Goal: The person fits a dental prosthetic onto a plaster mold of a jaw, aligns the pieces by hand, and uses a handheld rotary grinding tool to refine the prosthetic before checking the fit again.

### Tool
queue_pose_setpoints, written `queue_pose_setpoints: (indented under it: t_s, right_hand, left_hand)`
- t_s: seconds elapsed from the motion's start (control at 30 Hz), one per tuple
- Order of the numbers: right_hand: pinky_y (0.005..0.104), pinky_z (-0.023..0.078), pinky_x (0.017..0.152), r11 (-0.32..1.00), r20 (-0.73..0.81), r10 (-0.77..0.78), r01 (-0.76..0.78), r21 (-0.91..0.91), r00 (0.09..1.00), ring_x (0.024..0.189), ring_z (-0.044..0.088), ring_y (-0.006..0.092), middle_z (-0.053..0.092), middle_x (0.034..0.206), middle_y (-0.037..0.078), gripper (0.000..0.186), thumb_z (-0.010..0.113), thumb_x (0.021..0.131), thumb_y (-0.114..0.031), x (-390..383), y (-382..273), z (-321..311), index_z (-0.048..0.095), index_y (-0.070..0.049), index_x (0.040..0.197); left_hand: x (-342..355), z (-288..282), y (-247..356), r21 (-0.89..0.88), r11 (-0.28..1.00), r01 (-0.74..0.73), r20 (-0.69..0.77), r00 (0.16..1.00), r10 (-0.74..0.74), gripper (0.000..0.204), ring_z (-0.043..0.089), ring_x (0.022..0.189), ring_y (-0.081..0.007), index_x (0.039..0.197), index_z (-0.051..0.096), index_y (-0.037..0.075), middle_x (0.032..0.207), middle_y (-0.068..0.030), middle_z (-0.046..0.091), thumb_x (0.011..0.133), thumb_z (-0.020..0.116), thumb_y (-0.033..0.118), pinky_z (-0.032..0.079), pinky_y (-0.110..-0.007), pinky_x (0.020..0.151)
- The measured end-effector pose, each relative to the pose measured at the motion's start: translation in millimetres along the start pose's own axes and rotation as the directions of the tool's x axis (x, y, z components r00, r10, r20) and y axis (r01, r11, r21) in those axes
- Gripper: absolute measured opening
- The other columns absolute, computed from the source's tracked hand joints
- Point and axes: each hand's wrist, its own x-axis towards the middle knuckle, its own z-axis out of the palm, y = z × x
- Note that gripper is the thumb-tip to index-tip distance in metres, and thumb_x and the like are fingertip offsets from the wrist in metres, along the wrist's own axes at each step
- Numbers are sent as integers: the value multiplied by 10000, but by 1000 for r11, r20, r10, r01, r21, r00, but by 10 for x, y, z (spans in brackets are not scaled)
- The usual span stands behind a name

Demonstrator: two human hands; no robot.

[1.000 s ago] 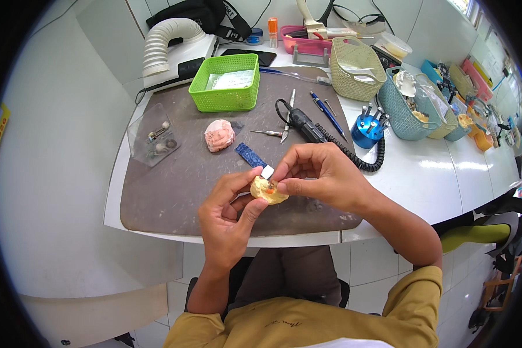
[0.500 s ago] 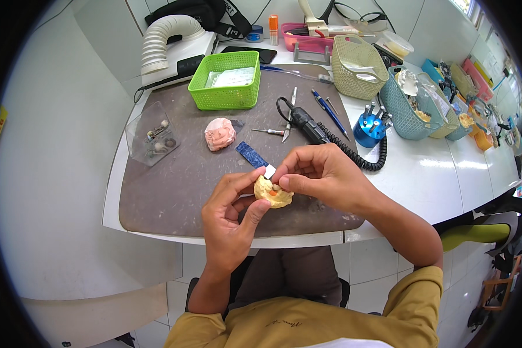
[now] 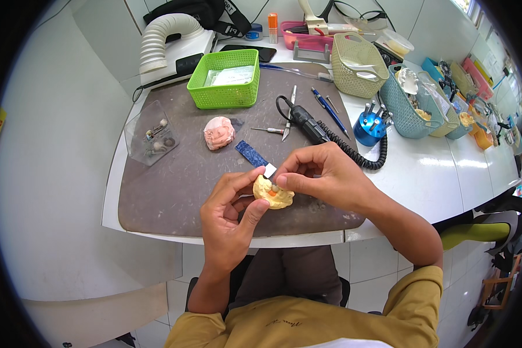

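Note:
My left hand (image 3: 226, 211) grips a yellow dental cast (image 3: 280, 201) between thumb and fingers, above the mat near the desk's front edge. An orange-red patch shows in the middle of the cast. My right hand (image 3: 325, 175) is pinched at the cast's tooth row, thumb against forefinger. Pale tooth shapes sit by those fingertips, but whatever the pinch holds is hidden. Just beyond the fingers is a dark blue strip (image 3: 250, 153) with a white end, which comes close to my left forefinger. A pink dental cast (image 3: 219, 133) lies farther left on the mat.
Around the brown mat (image 3: 168, 197) are a green basket (image 3: 223, 95), a clear box of small parts (image 3: 152, 139), a craft knife (image 3: 289, 119), a blue pen (image 3: 332, 113), a corded black handpiece (image 3: 310, 124) and a blue bur holder (image 3: 369, 129). Baskets (image 3: 359, 69) line the right back.
Both hands stay at the cast, with only a slight shift of the right fingertips and cast. Nothing else has visibly moved.

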Motion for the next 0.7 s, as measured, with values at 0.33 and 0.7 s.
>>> queue_pose_setpoints:
  t_s: [0.33, 0.7]
  right_hand:
    - [241, 439, 560, 941, -32, -224, 208, -267, 974, 607, 557, 63, 689, 732, 36, 217, 758, 873, -214, -6, 38, 35, 754, -8, 943]
    - [437, 507, 893, 303, 299, -582, 543, -783, 756, 1074, 633, 310, 639, 1168, 152, 342, 647, 838, -33, 781, -180, 88, 657, -56, 1180]
  left_hand:
    - [-11, 6, -29, 3, 1000, -20, -13, 1000, 20, 395, 640, 1050, -180, 1269, 601, -62, 1153, -93, 567, 907, 711, 48, 548, -294, 918]
    - [-5, -157, -76, -406, 909, -91, -383, 920, -79, 431, 634, 1113, -220, 1420, 396, -32, 1229, -137, 592, 1065, 450, 205, 564, -393, 963]
